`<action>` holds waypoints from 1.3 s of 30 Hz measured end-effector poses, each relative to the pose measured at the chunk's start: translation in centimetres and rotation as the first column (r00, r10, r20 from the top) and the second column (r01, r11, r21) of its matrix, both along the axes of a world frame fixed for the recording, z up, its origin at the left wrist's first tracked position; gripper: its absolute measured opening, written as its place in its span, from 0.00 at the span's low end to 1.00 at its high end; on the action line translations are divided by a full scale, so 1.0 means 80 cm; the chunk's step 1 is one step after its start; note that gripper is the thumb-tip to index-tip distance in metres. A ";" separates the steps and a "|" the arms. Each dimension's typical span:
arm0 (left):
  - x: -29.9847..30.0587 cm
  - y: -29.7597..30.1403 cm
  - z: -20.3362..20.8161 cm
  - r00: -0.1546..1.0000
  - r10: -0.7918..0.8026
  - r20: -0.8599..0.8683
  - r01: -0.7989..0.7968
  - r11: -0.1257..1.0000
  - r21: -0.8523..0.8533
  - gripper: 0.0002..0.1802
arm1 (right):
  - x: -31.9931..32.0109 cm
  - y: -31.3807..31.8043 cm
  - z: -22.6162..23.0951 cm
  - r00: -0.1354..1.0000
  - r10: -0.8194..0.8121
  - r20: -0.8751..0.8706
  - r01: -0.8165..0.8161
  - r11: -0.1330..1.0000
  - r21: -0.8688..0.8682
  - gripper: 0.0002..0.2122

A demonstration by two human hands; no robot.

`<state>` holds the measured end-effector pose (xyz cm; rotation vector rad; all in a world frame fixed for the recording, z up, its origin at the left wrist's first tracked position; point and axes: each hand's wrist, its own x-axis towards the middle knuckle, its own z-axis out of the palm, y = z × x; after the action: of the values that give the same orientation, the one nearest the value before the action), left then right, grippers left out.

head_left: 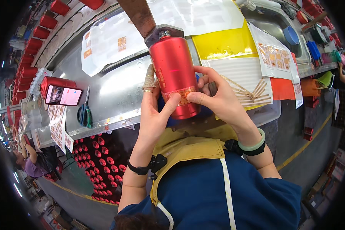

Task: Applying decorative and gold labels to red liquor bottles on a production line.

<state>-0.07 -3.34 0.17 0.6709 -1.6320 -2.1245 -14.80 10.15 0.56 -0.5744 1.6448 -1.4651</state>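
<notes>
A glossy red bottle (174,65) lies over the front of the metal worktable, its neck toward a rusty metal bracket (142,19) and its base toward me. Gold printing runs along its side. A gold and red decal (185,95) sits across the bottle near the base. My left hand (154,109) is closed round the left side, thumb on the decal's left end; one finger is wrapped in tape. From the right, my right hand (220,97) grips the bottle, its thumb pressing the decal's other end. Fingers behind the bottle are partly hidden.
At left, a phone (64,95) leans on another red bottle (50,82), near scissors (84,117) and decal sheets (57,124). Gold strips (253,92) lie at right, before a sink (264,17). Rows of red bottles (101,165) stand below. A person (32,165) is far left.
</notes>
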 end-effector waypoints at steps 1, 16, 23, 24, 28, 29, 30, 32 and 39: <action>0.000 0.000 -0.001 1.000 -0.010 0.005 0.010 0.999 -0.045 0.46 | -0.001 0.000 -0.001 1.000 -0.001 0.005 0.001 1.000 -0.005 0.36; 0.013 -0.011 0.007 0.996 -0.005 -0.085 0.004 1.000 -0.001 0.32 | -0.015 0.041 0.012 0.998 -0.036 -0.057 0.032 0.997 -0.070 0.09; 0.016 -0.005 0.005 0.997 0.040 -0.066 -0.040 0.999 -0.002 0.36 | -0.005 0.037 0.006 0.949 -0.183 -0.255 0.170 0.983 -0.071 0.08; 0.014 -0.003 0.005 0.996 0.059 -0.062 -0.056 0.997 0.046 0.39 | -0.003 0.039 0.006 0.943 -0.146 -0.299 0.153 0.988 0.002 0.07; 0.008 -0.001 0.004 0.998 0.023 -0.053 -0.030 0.991 -0.133 0.43 | 0.002 0.044 0.017 0.941 -0.027 -0.337 0.110 0.967 0.229 0.06; 0.008 0.000 0.005 0.999 0.028 -0.035 -0.032 0.991 -0.132 0.44 | 0.004 0.043 0.008 0.915 -0.043 -0.402 0.107 0.985 0.137 0.06; 0.009 0.000 0.005 0.999 0.031 -0.017 -0.033 0.991 -0.133 0.45 | 0.006 0.041 0.002 0.884 -0.067 -0.463 0.098 0.994 0.043 0.06; 0.011 -0.004 0.001 1.000 0.013 -0.018 -0.015 0.988 -0.156 0.44 | 0.007 0.041 0.002 0.919 -0.097 -0.383 0.109 0.994 0.011 0.06; 0.013 -0.010 0.003 0.997 -0.067 0.028 0.068 0.997 -0.027 0.45 | 0.012 0.039 -0.001 0.988 -0.114 -0.107 0.108 0.992 -0.064 0.07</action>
<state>0.99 -4.17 0.42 0.6475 -1.7193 -2.1437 -13.82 13.26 0.47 -0.6141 1.7492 -1.5908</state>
